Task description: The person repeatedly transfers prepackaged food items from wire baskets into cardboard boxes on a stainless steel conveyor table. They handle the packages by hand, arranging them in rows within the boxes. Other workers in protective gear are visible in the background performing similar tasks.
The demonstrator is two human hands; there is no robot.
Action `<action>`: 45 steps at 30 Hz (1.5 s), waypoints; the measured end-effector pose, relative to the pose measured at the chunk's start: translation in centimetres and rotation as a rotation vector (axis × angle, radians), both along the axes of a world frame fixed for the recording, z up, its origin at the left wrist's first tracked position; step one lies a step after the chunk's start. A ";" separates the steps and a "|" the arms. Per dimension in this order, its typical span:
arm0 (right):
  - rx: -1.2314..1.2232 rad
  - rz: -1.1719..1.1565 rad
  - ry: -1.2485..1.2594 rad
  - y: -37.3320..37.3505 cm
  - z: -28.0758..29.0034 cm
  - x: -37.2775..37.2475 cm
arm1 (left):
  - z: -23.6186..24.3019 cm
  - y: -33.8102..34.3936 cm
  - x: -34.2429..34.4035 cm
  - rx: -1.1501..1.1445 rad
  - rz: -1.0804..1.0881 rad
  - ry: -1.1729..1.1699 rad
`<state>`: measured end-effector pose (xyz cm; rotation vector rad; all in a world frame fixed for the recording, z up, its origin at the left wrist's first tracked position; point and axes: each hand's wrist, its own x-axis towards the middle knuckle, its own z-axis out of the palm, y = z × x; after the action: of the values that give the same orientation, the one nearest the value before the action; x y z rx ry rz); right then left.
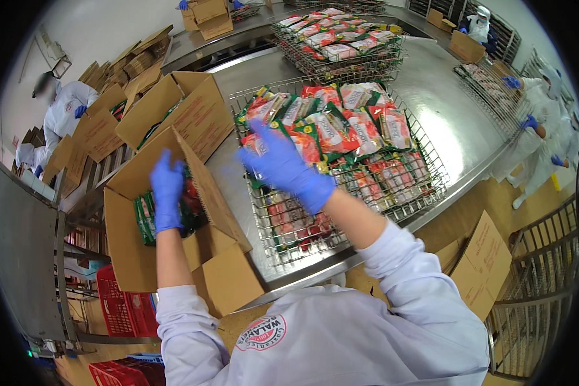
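Note:
My left hand [166, 193] is inside an open cardboard box [128, 251], fingers loosely bent and apart, beside upright green packets [144, 215] and red ones partly hidden by it. My right hand [280, 164], blurred at the fingertips, reaches with spread fingers over the left part of red, white and green packets [331, 132] piled in a wire basket [431, 180]; no held item is visible in it. A lower layer of similar packets [386, 180] shows through the wire. Both hands wear blue gloves.
More open boxes [199, 122] stand behind the left box on the steel table [431, 90]. Stacked filled baskets [341, 45] sit at the back. Co-workers in white work at left [67, 112] and right [540, 122]. Red crates [119, 302], metal racks [534, 289] and a cardboard sheet [479, 264] are below.

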<state>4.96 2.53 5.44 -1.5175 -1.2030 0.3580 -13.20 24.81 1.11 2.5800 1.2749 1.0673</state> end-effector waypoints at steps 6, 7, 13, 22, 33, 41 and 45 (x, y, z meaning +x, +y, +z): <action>-0.264 -0.729 -0.062 -11.9 -6.4 26.2 | 13.0 -10.6 8.8 -0.112 -0.233 -0.208; -0.382 -0.834 -0.135 -15.5 -10.1 32.3 | 13.8 -12.8 11.9 -0.170 -0.248 -0.068; -0.860 -1.069 -0.216 -13.1 -8.0 26.7 | 5.7 -18.3 20.5 -0.389 -0.051 0.245; -0.323 -0.379 0.391 -10.7 -9.7 27.7 | -2.2 -16.2 20.4 -0.640 0.055 0.129; -0.321 0.040 0.530 -1.7 -6.2 18.2 | -2.1 -14.4 17.8 -1.149 -0.488 -0.518; -0.219 0.060 0.407 0.8 -8.1 16.6 | -1.1 -17.2 16.6 -1.054 -0.615 -0.822; -0.104 -0.026 0.282 -2.2 -4.3 13.9 | 0.3 -18.6 16.0 -1.021 -0.711 -0.904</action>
<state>18.87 0.37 1.11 -1.5120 -0.9539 0.6031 2.78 6.26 1.41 1.2909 0.3886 0.8704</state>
